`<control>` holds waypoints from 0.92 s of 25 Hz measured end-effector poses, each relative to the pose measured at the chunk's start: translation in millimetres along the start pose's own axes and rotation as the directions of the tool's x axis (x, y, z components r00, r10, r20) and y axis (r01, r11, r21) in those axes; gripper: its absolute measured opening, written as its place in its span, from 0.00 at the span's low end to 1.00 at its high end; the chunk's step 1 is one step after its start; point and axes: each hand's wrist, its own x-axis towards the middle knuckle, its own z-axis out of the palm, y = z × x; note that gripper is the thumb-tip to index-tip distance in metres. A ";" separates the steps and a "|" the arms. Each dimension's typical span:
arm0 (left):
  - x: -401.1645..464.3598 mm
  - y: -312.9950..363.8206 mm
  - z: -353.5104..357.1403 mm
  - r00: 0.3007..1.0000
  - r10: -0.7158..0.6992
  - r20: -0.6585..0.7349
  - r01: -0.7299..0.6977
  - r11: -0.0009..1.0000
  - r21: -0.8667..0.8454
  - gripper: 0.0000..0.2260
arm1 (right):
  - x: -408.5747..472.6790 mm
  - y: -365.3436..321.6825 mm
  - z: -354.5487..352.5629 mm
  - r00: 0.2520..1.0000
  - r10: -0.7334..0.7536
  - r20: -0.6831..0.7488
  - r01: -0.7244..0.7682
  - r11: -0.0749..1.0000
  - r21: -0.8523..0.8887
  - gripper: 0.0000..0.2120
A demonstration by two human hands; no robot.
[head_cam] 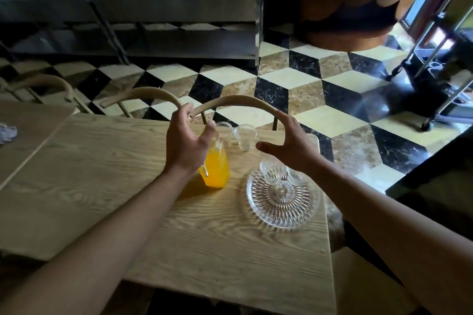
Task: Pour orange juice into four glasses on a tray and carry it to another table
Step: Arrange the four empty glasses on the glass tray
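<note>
clearly the juice bottle (215,163) stands upright on the wooden bench (102,186), directly beneath and just behind the left hand (185,143), whose fingers (211,129) are spread and loosely curved around its neck region; whether they touch the glass cannot be told, and they do not look closed on it. the right hand (294,147) hovers with its fingers released, thumb pointing toward the bottle, holding nothing; just below its palm lies the cut-glass tray (281,202), with at least one clear glass (272,171) on the tray's far part, partly hidden by the wrist. beyond the right thumb, two clear cups (245,137) sit near the far edge of the bench, just beside the bottle's open mouth. the bottle is nearly full of orange liquid, so it likely feels heavy for its size and would slosh; its smooth glass may be slippery, so a wrap around the body below the shoulder seems safer than a pinch at the neck. the tray is stiff, ribbed and fragile, probably best lifted by opposite sides of its rim with both hands. the cups look thin and light, easy to tip. no brand, label or readable writing shows on any of these things.
</note>
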 end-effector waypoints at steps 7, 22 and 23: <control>110.7 -109.7 5.1 0.979 -0.172 0.111 0.187 0.972 -0.143 0.26 | 92.9 30.0 45.5 0.979 0.191 0.074 -0.184 0.979 -0.085 0.47; 126.2 -278.9 138.1 0.765 -0.240 0.597 0.354 0.932 -0.079 0.39 | 163.7 161.1 135.4 0.883 0.281 0.376 -0.291 0.956 -0.033 0.43; 126.8 -279.5 143.7 0.753 -0.238 0.614 0.365 0.927 -0.088 0.40 | 165.3 163.3 138.0 0.891 0.280 0.359 -0.306 0.952 0.018 0.42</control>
